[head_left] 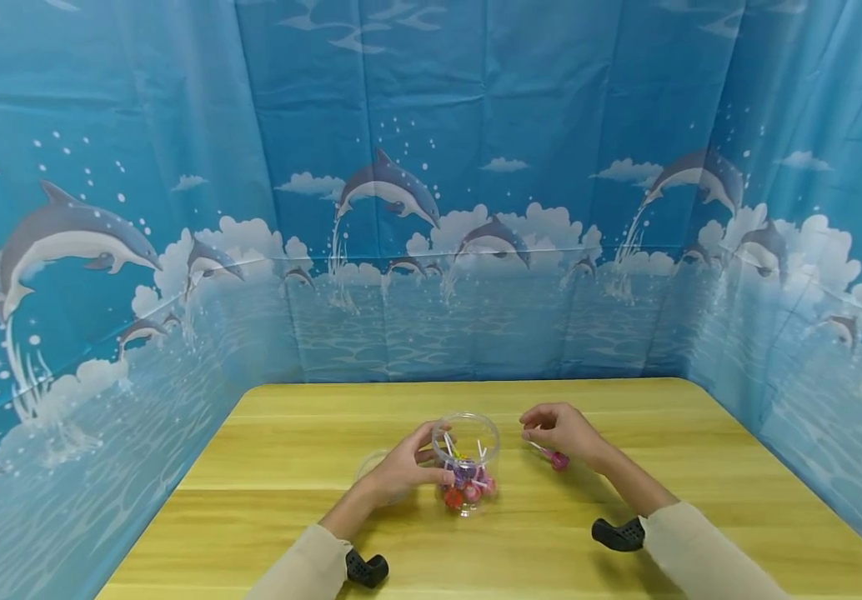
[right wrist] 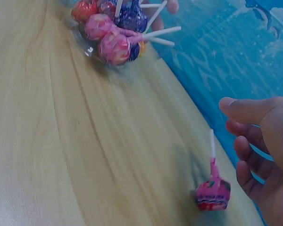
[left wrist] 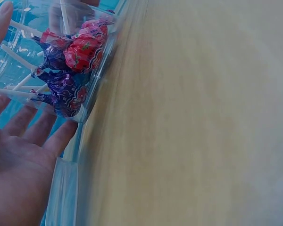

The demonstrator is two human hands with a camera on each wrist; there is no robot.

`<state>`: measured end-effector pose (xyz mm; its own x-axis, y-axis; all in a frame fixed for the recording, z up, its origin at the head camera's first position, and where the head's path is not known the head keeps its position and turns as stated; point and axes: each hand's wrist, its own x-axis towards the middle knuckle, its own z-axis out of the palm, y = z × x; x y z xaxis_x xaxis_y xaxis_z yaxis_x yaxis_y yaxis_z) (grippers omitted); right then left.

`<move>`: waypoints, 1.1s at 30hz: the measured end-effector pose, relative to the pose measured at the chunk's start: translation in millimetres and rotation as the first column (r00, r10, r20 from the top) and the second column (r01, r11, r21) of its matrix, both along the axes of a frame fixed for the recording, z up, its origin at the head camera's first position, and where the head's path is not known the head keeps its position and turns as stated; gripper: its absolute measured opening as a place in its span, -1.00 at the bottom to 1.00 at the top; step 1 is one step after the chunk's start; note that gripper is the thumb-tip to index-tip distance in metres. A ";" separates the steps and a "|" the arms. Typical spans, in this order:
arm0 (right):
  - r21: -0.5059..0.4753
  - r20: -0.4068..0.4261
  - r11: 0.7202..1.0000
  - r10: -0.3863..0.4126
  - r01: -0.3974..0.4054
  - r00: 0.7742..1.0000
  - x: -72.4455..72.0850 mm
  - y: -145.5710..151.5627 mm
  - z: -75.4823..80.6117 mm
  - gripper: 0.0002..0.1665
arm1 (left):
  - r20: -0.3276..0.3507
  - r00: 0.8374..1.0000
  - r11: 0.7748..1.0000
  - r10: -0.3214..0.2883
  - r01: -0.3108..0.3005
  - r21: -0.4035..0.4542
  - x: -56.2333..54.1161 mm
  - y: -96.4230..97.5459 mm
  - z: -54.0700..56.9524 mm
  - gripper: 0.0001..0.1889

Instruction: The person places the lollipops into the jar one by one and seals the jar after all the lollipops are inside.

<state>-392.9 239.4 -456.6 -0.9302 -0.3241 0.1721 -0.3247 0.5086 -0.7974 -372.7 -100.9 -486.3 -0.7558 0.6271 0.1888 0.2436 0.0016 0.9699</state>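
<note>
My left hand grips a clear plastic jar by its side, the thumb at the front and the fingers round the back. Inside the jar lie several wrapped lollipops, red, pink and purple, with white sticks poking upward. To the right of the jar, a single pink lollipop rests on the table. Just above its stick hovers my right hand, fingers loosely bent and holding nothing. In the right wrist view, a gap shows between the fingertips and this lollipop.
A clear round lid lies on the yellow wood-grain table, partly hidden behind my left hand. Blue dolphin-print sheets hang round the table's back and sides. Each wrist carries a black strap piece.
</note>
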 end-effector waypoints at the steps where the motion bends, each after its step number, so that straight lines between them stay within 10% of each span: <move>1: 0.005 -0.004 1.000 -0.007 0.007 1.000 -0.3 0.1 -2.5 -0.70 | 0.004 1.000 1.000 -0.002 0.002 0.001 0.2 -0.2 -0.5 -0.20; 16: 0.070 -0.008 0.998 0.000 0.000 1.000 -9.1 7.3 -26.4 -0.80 | -0.006 1.000 1.000 -0.013 0.013 0.006 -1.0 -0.8 -2.6 -0.17; 33: 0.055 -0.021 0.998 0.024 -0.023 0.999 0.8 30.7 -3.4 -0.74 | -0.018 1.000 1.000 -0.003 0.003 -0.015 -0.8 -1.4 -1.4 -0.19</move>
